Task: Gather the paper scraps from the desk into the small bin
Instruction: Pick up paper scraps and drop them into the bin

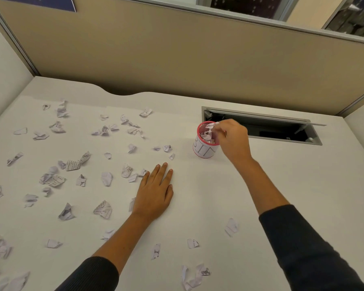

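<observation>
The small bin (pixel 206 143) stands upright on the white desk (pixel 208 196), just in front of an open cable hatch (pixel 261 128) in the desk top. The bin has a red mesh rim and a white paper wrap, and there are already crumpled papers inside it.

The right hand (pixel 232 139) is over the bin's mouth. Its fingers pinch a crumpled scrap (pixel 211 126) just above the rim, so this hand is closed on the paper. The left hand (pixel 155 192) lies flat on the desk with straight fingers, palm down, and holds nothing. One small piece of paper touches its thumb side.

Many paper scraps (pixel 72 164) are scattered on the desk, most of them on the left half and well apart from the bin. A few more (pixel 192 243) lie near the front edge, between the two dark sleeves. A tan partition wall (pixel 177 59) stands behind the desk.
</observation>
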